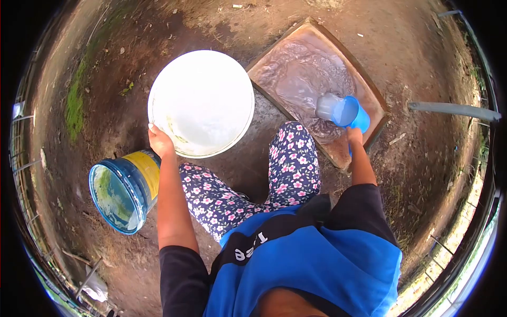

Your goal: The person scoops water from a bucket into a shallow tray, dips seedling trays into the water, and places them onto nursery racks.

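Observation:
My left hand (161,141) grips the near left rim of a large round white basin (203,103), its thumb over the edge. In my right hand (355,135) is the handle of a blue jug (353,113). The jug is tipped to the left, and cloudy water (327,105) pours from its mouth into a shallow square concrete basin (371,87). Murky, rippling water covers much of that basin's floor. The white basin stands just left of it, close to its left corner.
A blue bucket with a yellow band (142,168) holds water left of my legs, beside my left forearm. A grey pipe (449,110) juts in from the right. Bare brown soil (222,26) surrounds the basins, with green moss (75,103) at the left.

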The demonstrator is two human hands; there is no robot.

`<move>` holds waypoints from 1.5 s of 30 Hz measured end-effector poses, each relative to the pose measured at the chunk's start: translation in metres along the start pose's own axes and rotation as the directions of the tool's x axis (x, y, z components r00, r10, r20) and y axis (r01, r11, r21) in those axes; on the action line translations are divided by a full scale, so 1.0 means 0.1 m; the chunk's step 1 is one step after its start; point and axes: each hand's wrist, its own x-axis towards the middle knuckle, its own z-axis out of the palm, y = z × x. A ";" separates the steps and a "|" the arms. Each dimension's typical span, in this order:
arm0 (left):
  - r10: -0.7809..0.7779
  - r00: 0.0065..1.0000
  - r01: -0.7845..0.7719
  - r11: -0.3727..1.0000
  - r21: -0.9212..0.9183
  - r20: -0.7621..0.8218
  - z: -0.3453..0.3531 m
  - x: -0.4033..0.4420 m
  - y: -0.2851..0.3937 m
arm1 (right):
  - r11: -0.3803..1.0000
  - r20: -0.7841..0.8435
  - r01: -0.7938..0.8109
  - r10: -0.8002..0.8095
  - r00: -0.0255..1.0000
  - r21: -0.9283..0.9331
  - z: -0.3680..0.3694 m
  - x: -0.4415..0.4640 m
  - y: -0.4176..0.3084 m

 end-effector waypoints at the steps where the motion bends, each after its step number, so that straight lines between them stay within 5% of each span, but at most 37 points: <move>1: -0.002 1.000 0.002 1.000 0.002 -0.001 0.00 0.00 0.00 | 0.999 -0.034 -0.033 0.033 0.999 0.003 0.00 -0.06 -0.01; 8: -0.007 1.000 0.007 1.000 -0.013 0.006 -0.02 -0.04 0.06 | 0.997 -0.296 -0.065 0.071 0.952 0.029 -0.10 -0.54 -0.10; 12: -0.015 1.000 0.015 1.000 0.007 -0.001 -0.04 -0.06 0.08 | 0.975 -0.333 -0.040 0.114 0.936 0.220 -0.09 -0.58 -0.11; 18: -0.026 0.999 0.026 1.000 0.015 -0.027 -0.06 -0.10 0.12 | 0.954 -0.584 0.258 -0.122 0.802 0.156 -0.14 -0.82 -0.41; 21: -0.006 0.998 0.007 1.000 0.029 -0.061 -0.10 -0.13 0.14 | 0.722 -0.516 0.644 -0.462 0.722 0.254 -0.21 -0.89 -0.81; 25: -0.016 0.997 0.019 0.999 0.029 -0.073 -0.07 -0.08 0.09 | 0.450 -0.388 0.866 -0.774 0.500 0.219 -0.73 -2.19 -1.89; 29: -0.066 0.997 0.068 0.997 0.044 -0.039 -0.10 -0.07 0.12 | 0.181 -0.154 0.984 -0.972 0.179 0.000 -0.71 -2.99 -2.57; 33: -0.096 0.995 0.096 0.993 0.073 -0.005 -0.13 -0.08 0.18 | -0.071 0.276 0.921 -0.960 0.041 -0.383 -0.28 -3.30 -2.97; 36: -0.082 0.997 0.083 0.994 0.065 -0.015 -0.11 -0.08 0.16 | -0.165 0.319 0.795 -0.947 0.039 -0.584 0.21 -3.27 -3.07; 45: -0.107 0.994 0.106 0.992 0.068 0.008 -0.11 -0.08 0.19 | 0.035 0.446 0.878 -0.851 0.277 -0.477 0.79 -3.09 -3.20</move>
